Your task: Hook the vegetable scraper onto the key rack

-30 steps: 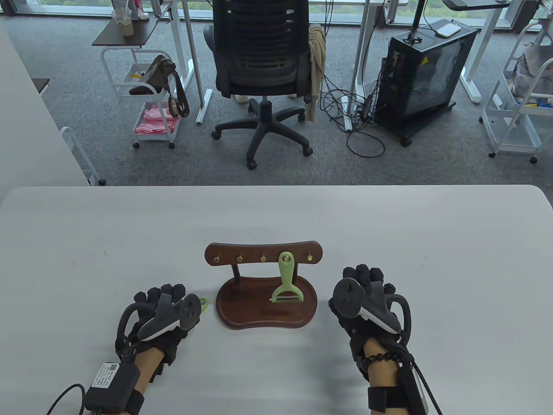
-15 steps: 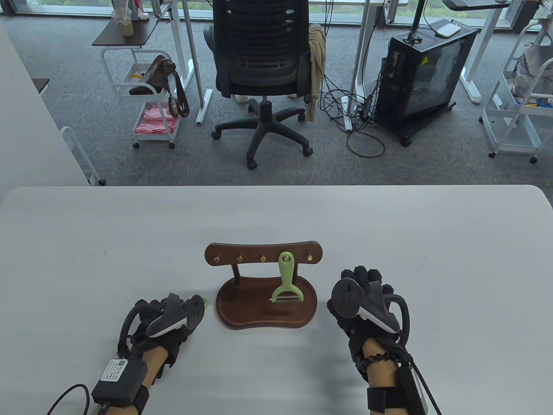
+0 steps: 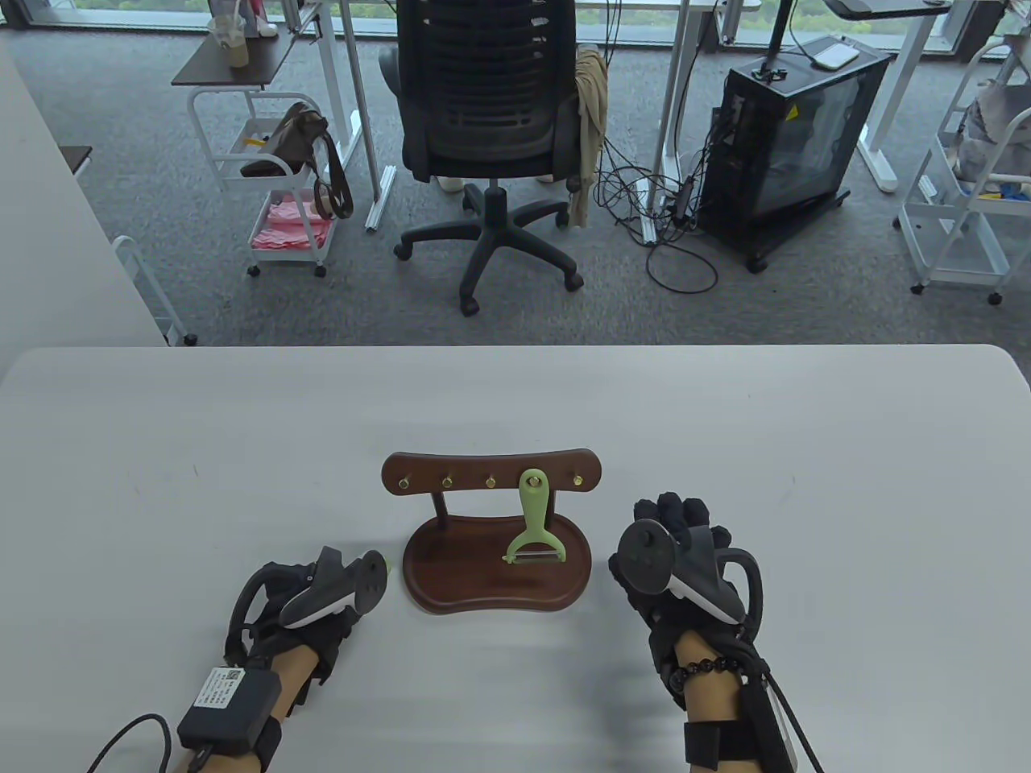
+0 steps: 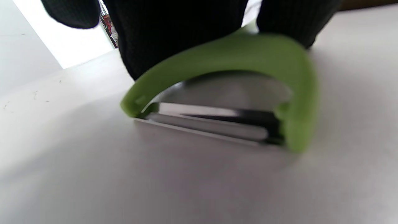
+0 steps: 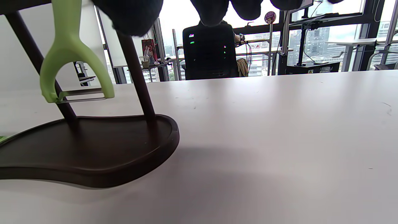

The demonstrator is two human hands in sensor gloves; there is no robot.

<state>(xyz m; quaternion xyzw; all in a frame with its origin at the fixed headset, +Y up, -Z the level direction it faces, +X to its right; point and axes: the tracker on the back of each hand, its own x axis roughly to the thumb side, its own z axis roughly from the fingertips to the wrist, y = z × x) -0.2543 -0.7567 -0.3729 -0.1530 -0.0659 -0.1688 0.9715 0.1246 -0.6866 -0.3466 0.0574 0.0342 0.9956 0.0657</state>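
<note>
Nowhere: label (image 3: 211, 690) text unreadable.

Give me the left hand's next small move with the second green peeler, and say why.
Probably lift it. The left hand grips the green plastic vegetable scraper, whose steel blade looks to lie on the white table; the dark wooden key rack has brass hooks free beside the hung green scraper.

An office — swivel chair (image 3: 483, 137), desks (image 3: 338, 97), computer tower (image 3: 793, 137), carpet (image 3: 201, 241).
</note>
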